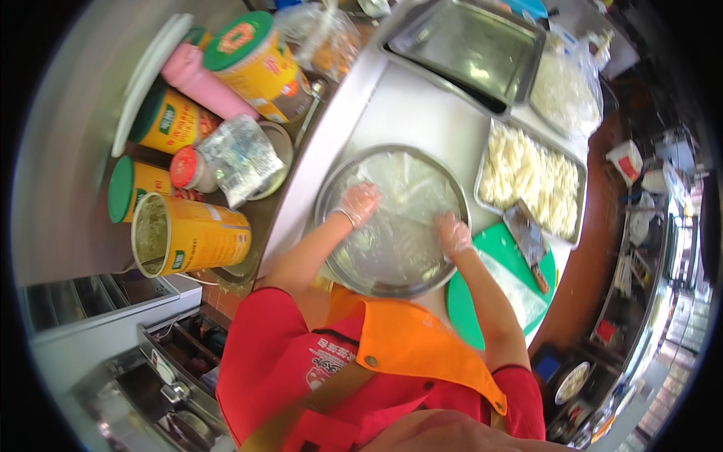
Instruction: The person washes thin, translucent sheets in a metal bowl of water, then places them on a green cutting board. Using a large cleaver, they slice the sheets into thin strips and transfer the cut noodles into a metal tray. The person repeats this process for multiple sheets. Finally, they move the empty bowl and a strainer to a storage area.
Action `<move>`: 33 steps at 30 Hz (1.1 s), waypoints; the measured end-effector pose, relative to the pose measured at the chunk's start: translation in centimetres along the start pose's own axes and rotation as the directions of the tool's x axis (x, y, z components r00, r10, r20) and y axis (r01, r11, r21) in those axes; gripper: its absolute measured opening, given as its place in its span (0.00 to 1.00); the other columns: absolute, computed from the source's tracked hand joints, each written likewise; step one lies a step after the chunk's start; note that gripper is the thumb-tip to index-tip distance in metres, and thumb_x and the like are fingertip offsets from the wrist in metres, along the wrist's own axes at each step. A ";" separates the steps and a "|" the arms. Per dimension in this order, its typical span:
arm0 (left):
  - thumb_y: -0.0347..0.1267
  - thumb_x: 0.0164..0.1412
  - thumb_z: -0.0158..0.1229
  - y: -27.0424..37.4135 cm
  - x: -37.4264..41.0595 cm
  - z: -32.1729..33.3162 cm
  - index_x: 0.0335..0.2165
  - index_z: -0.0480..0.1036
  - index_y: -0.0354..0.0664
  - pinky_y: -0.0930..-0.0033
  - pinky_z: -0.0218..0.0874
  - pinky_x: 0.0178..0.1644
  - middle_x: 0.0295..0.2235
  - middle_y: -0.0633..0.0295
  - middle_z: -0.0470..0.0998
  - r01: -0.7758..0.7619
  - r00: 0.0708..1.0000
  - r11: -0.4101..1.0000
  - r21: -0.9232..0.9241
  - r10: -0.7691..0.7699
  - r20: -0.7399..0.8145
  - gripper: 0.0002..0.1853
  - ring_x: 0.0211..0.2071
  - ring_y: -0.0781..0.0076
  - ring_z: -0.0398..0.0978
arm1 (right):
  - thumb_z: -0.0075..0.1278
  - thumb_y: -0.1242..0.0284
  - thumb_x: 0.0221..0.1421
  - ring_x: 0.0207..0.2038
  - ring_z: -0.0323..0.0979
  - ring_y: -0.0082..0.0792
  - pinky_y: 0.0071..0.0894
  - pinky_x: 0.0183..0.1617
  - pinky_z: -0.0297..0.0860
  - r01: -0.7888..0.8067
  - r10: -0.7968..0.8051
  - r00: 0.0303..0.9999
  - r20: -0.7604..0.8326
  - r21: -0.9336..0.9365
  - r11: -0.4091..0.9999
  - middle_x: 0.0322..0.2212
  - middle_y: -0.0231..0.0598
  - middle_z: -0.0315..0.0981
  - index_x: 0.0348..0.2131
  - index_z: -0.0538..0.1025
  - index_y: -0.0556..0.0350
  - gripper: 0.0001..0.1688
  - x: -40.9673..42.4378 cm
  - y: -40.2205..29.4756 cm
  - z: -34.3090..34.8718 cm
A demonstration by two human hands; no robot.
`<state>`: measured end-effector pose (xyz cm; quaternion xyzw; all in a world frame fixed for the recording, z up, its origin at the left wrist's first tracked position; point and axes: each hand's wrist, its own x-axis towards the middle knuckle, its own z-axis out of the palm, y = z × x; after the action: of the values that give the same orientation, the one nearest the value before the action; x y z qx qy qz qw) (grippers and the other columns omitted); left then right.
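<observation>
A wide round metal pan (pixel 418 289) lies in front of me on the worktop. Across its inside spreads a wrinkled, clear sheet that looks like plastic film (pixel 398 226). Both hands wear clear plastic gloves. My left hand (pixel 360 204) rests on the film at the pan's left side, its fingers curled down. Near the right inner rim, my right hand (pixel 454 234) touches the film with bent fingers. Whether either hand pinches the film cannot be made out. To the right, a cleaver (pixel 522 229) lies across a round green cutting board (pixel 462 302) and the edge of a metal tray (pixel 481 169).
That tray holds pale food strips (pixel 525 175). Beyond stand a rectangular metal pan (pixel 469 51) and a bulging clear bag (pixel 567 93). Another clear plastic bag (pixel 511 288) lies on the board. At left are an open yellow tub (pixel 212 234), lidded tubs (pixel 257 62) and a pink bottle (pixel 206 82).
</observation>
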<state>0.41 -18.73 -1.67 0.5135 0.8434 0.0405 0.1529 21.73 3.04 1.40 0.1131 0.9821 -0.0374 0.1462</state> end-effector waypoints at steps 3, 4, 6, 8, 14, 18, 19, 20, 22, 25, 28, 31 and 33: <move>0.35 0.60 0.45 1.7 -0.2 -0.8 0.34 0.75 0.43 0.56 0.65 0.47 0.41 0.52 0.75 -0.079 0.993 0.989 0.125 0.088 -0.072 0.13 0.45 0.56 0.73 | 0.45 0.77 0.53 0.33 0.78 0.43 0.36 0.31 0.76 -0.065 0.065 0.998 -0.005 -0.008 0.998 0.38 0.48 0.71 0.38 0.72 0.54 0.11 0.6 -0.5 -0.3; 0.36 0.60 0.45 1.8 0.1 -0.4 0.34 0.75 0.42 0.56 0.65 0.47 0.40 0.51 0.75 -0.086 0.989 0.991 0.101 0.097 -0.110 0.13 0.45 0.56 0.73 | 0.44 0.76 0.55 0.32 0.79 0.43 0.36 0.31 0.76 -0.052 0.051 0.997 -0.049 -0.030 0.998 0.38 0.47 0.71 0.40 0.71 0.55 0.12 0.9 -0.2 0.8; 0.36 0.60 0.46 2.2 0.7 -1.3 0.34 0.75 0.41 0.55 0.65 0.46 0.39 0.49 0.76 -0.008 0.999 1.000 -0.004 0.008 -0.048 0.13 0.44 0.54 0.74 | 0.43 0.75 0.57 0.31 0.79 0.41 0.35 0.30 0.76 -0.063 0.058 0.994 -0.091 -0.057 0.996 0.37 0.46 0.73 0.43 0.71 0.56 0.14 1.4 0.6 2.5; 0.35 0.59 0.45 2.2 0.6 -2.6 0.33 0.74 0.40 0.53 0.66 0.46 0.37 0.47 0.77 0.050 0.998 0.996 -0.078 -0.048 0.029 0.13 0.42 0.51 0.74 | 0.43 0.74 0.57 0.30 0.79 0.39 0.34 0.30 0.76 -0.095 0.089 0.991 -0.096 -0.061 0.994 0.36 0.46 0.74 0.44 0.70 0.58 0.15 1.8 0.4 2.7; 0.30 0.57 0.47 1.8 1.3 -5.4 0.32 0.73 0.38 0.50 0.66 0.46 0.33 0.44 0.77 0.133 0.989 0.976 -0.173 -0.119 0.086 0.10 0.39 0.47 0.75 | 0.45 0.69 0.56 0.28 0.77 0.50 0.45 0.30 0.74 -0.182 0.220 0.958 -0.183 0.203 0.962 0.28 0.53 0.73 0.38 0.69 0.59 0.13 3.0 0.8 1.7; 0.26 0.54 0.51 2.3 0.8 -2.8 0.32 0.74 0.40 0.54 0.68 0.43 0.33 0.49 0.78 0.026 0.991 0.998 0.058 -0.019 -0.130 0.07 0.39 0.52 0.76 | 0.44 0.72 0.56 0.29 0.77 0.46 0.43 0.30 0.74 -0.026 0.043 0.953 -0.300 0.061 0.998 0.31 0.50 0.74 0.36 0.70 0.57 0.08 3.6 1.0 1.3; 0.26 0.53 0.52 2.0 0.8 -2.3 0.32 0.75 0.41 0.55 0.68 0.43 0.34 0.50 0.78 -0.027 0.980 0.987 0.158 0.057 -0.191 0.07 0.39 0.53 0.77 | 0.44 0.73 0.56 0.29 0.77 0.45 0.42 0.30 0.74 0.042 -0.039 0.935 -0.353 0.000 0.999 0.32 0.49 0.74 0.36 0.70 0.57 0.08 3.8 1.2 0.9; 0.26 0.52 0.52 1.7 0.8 -1.7 0.33 0.75 0.42 0.57 0.68 0.43 0.35 0.51 0.78 -0.029 0.986 0.981 0.191 0.059 -0.158 0.07 0.39 0.55 0.77 | 0.43 0.74 0.55 0.30 0.77 0.44 0.42 0.30 0.74 0.087 -0.107 0.936 -0.334 -0.076 0.993 0.32 0.48 0.74 0.36 0.70 0.57 0.08 3.9 1.5 1.0; 0.27 0.52 0.53 1.7 0.7 -1.9 0.33 0.75 0.43 0.60 0.68 0.43 0.37 0.53 0.77 -0.054 0.994 0.963 0.264 0.077 -0.079 0.08 0.41 0.58 0.76 | 0.43 0.75 0.55 0.30 0.77 0.44 0.41 0.30 0.74 0.162 -0.219 0.934 -0.282 -0.210 0.964 0.33 0.47 0.74 0.37 0.70 0.57 0.08 3.6 1.7 1.3; 0.28 0.53 0.52 2.0 0.9 -4.0 0.33 0.75 0.43 0.59 0.68 0.44 0.39 0.51 0.76 0.058 0.997 0.995 0.086 -0.054 -0.046 0.08 0.41 0.56 0.76 | 0.45 0.74 0.56 0.33 0.77 0.41 0.42 0.32 0.74 -0.016 -0.003 0.991 -0.134 -0.137 0.990 0.31 0.43 0.73 0.39 0.69 0.56 0.10 3.0 0.8 -1.4; 0.28 0.55 0.49 1.6 1.2 -3.8 0.34 0.74 0.41 0.58 0.68 0.43 0.35 0.50 0.76 0.233 0.941 0.960 -0.154 -0.262 -0.214 0.09 0.39 0.54 0.76 | 0.43 0.73 0.58 0.34 0.77 0.43 0.43 0.31 0.74 -0.096 0.102 0.975 -0.197 0.039 0.995 0.31 0.45 0.73 0.41 0.70 0.53 0.10 3.6 0.0 -4.0; 0.28 0.56 0.48 1.5 1.5 -3.2 0.34 0.74 0.41 0.55 0.68 0.42 0.32 0.49 0.75 0.161 0.884 0.972 -0.170 -0.218 -0.414 0.09 0.37 0.52 0.75 | 0.47 0.69 0.54 0.33 0.75 0.53 0.49 0.33 0.72 -0.219 0.273 0.939 -0.207 0.250 0.943 0.33 0.49 0.73 0.38 0.70 0.52 0.11 4.5 0.7 -2.9; 0.29 0.56 0.48 1.1 1.6 -3.1 0.34 0.74 0.41 0.55 0.67 0.42 0.32 0.50 0.74 0.177 0.934 0.980 -0.086 -0.195 -0.300 0.09 0.38 0.53 0.75 | 0.48 0.66 0.54 0.34 0.74 0.56 0.52 0.35 0.70 -0.116 0.209 0.949 -0.237 0.355 0.928 0.33 0.51 0.72 0.38 0.69 0.54 0.13 4.7 1.6 -2.9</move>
<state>-0.24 -16.53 1.20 0.4141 0.9002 0.1292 0.0379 16.89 5.89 2.73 0.2222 0.9589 -0.1763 -0.0080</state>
